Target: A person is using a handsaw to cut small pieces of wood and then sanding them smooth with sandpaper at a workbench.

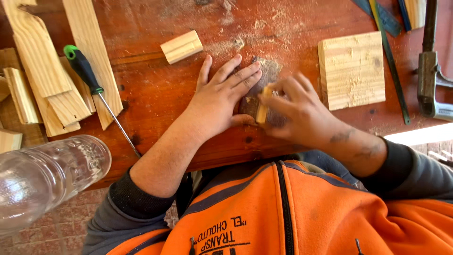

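Observation:
A brown sheet of sandpaper lies on the red wooden table near its front edge. My left hand rests flat on it, fingers spread and pointing right, pinning the sheet down. My right hand grips a small pale wooden piece and presses it onto the sandpaper, just beside the left fingertips. Most of the small piece is hidden under my right fingers.
A short pale wood block lies behind my left hand. A square board sits to the right, with a metal clamp beyond it. A green-handled screwdriver and several wood strips lie left. A clear bottle juts at lower left.

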